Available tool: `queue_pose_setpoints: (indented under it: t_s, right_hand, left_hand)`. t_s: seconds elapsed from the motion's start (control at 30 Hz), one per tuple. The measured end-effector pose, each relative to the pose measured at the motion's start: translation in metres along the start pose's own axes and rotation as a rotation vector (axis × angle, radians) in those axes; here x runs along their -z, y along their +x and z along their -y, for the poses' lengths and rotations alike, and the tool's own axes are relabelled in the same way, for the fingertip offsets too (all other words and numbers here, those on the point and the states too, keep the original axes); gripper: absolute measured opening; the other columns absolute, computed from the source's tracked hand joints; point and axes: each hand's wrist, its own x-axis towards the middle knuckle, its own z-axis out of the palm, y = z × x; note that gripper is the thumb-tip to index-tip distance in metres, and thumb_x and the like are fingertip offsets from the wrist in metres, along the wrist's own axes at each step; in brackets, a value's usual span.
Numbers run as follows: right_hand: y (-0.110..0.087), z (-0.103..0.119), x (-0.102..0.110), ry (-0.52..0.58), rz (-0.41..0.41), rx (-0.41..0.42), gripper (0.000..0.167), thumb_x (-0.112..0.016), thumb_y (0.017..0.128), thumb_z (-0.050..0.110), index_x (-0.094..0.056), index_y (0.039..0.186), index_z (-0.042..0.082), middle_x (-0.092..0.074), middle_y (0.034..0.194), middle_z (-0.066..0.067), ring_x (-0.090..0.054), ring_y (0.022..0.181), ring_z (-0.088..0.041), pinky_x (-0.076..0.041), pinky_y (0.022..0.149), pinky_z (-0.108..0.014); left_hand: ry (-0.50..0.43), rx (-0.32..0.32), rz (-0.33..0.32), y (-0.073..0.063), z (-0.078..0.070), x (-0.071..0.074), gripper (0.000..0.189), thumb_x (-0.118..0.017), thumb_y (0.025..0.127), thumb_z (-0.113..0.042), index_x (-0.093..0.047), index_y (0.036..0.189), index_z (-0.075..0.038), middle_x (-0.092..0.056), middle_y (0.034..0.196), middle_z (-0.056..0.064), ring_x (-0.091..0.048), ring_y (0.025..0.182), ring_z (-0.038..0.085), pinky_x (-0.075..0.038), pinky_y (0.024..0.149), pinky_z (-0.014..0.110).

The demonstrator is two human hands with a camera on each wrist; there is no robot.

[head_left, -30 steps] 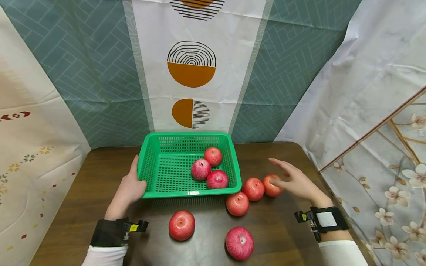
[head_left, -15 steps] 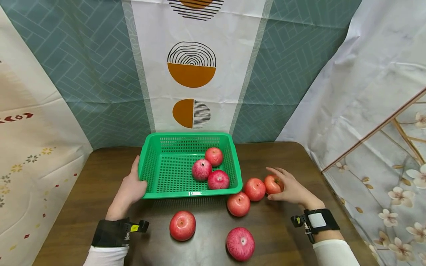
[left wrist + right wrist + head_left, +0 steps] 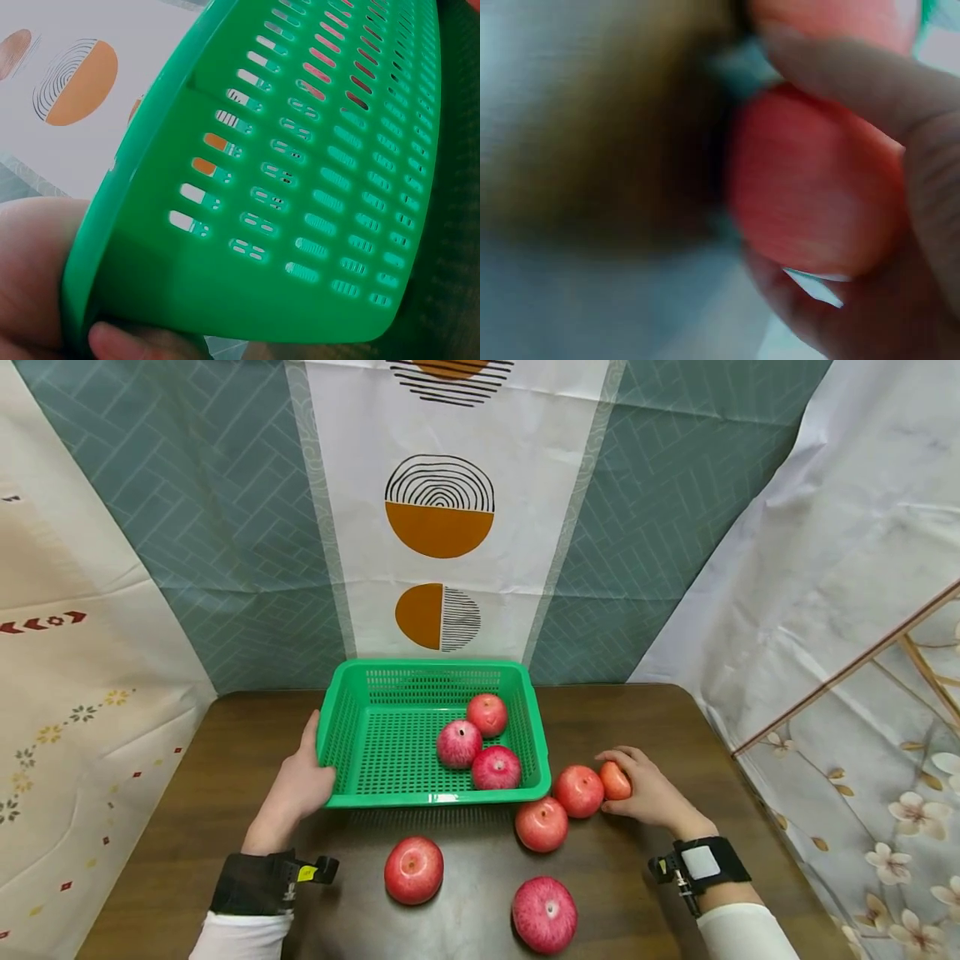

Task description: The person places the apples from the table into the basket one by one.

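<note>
My left hand (image 3: 302, 787) holds the left rim of a green plastic basket (image 3: 375, 800), its thumb over the edge; the left wrist view shows the slotted basket wall (image 3: 225, 292) close up. Inside the basket, toward its right side, lie three red apples (image 3: 459, 744). To the right of the basket, my right hand (image 3: 654, 789) grips a red-orange apple (image 3: 616, 781), thumb on the near side and fingers on the far side. The right wrist view is blurred but shows this apple (image 3: 817, 187) between thumb and fingers. Another apple (image 3: 580, 791) sits right beside it.
An apple (image 3: 542, 824) lies by the basket's front right corner. Nearer the front are a red apple (image 3: 414, 870) and a darker pink, streaked one (image 3: 545, 914). Everything stands on a dark wooden table (image 3: 600, 718), with a patterned cloth (image 3: 442, 610) hanging behind it.
My right hand has moved in leftward and down to the rightmost apple, and its fingers have closed around it. The left hand stays on the basket rim.
</note>
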Motion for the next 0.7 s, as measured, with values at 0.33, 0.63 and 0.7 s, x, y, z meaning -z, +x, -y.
queue_pose_setpoints:
  t_s: [0.33, 0.63, 0.7]
  right_hand:
    - [-0.001, -0.004, -0.015, -0.039, -0.109, -0.055, 0.062, -0.091, 0.068, 0.008, -0.069, 0.126, 0.014, -0.059, 0.128, -0.019, -0.062, 0.104, -0.037, -0.052, 0.084, -0.052]
    - [-0.002, -0.004, -0.018, -0.124, -0.126, -0.06, 0.063, -0.092, 0.07, 0.018, -0.067, 0.128, 0.015, -0.058, 0.127, -0.02, -0.06, 0.106, -0.043, -0.052, 0.084, -0.056]
    - [-0.003, -0.003, -0.02, -0.129, -0.128, -0.048, 0.062, -0.091, 0.071, 0.019, -0.067, 0.128, 0.014, -0.058, 0.126, -0.02, -0.06, 0.105, -0.043, -0.053, 0.083, -0.056]
  left_hand:
    - [0.0, -0.009, -0.006, 0.001, -0.001, 0.0, 0.1, -0.044, 0.093, -0.001, 0.016, 0.171, -0.016, -0.063, 0.116, 0.035, -0.063, 0.078, 0.032, -0.046, 0.066, 0.041]
    - [-0.008, -0.003, -0.01, 0.002, 0.001, -0.002, 0.099, -0.045, 0.094, -0.001, 0.015, 0.172, -0.017, -0.062, 0.121, 0.039, -0.066, 0.078, 0.032, -0.048, 0.066, 0.041]
    - [-0.003, 0.0, -0.011, 0.001, 0.001, -0.002, 0.099, -0.044, 0.094, -0.001, 0.015, 0.172, -0.017, -0.062, 0.12, 0.038, -0.065, 0.078, 0.032, -0.047, 0.066, 0.041]
